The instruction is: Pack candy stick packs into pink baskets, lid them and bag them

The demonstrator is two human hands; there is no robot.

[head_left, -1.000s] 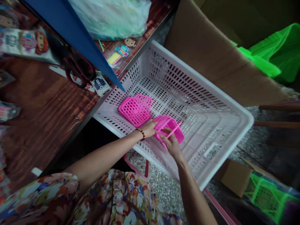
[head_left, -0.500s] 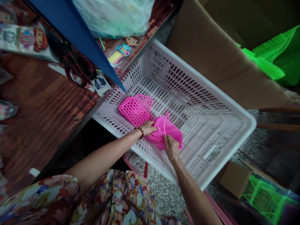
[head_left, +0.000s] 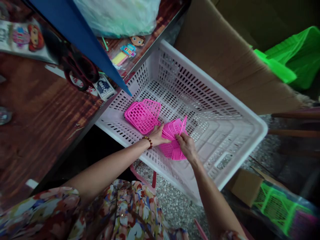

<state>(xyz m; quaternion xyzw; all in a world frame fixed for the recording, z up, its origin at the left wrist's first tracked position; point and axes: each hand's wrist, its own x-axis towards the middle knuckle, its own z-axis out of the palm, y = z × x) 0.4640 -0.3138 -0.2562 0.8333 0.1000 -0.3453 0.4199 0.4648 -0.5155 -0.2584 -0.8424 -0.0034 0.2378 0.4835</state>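
Note:
Inside a white plastic crate [head_left: 240, 133] lie bright pink perforated plastic pieces. My left hand [head_left: 156, 136], with a beaded bracelet at its wrist, is curved against the left end of a nested stack of pink mesh pieces [head_left: 172, 128], thumb across its near side. At the stack's right part, my right hand [head_left: 187, 145] is closed with thumb and fingers pinching a pink piece. Several edges fan out between my hands. To the left, touching or nearly touching my left fingertips, lies a second pile of flat pink mesh pieces [head_left: 141, 116].
A wooden-topped table [head_left: 50, 110] stands left with scissors [head_left: 83, 71], a blue panel [head_left: 100, 50] jutting over the crate, and a plastic bag [head_left: 122, 16]. Right are a large cardboard box [head_left: 215, 56] and a smaller carton [head_left: 247, 188] beside green mesh baskets [head_left: 272, 203].
The right-hand pink pieces have been turned and spread, so their layered edges now show. My right hand has moved slightly up and right. The left pile stays in place.

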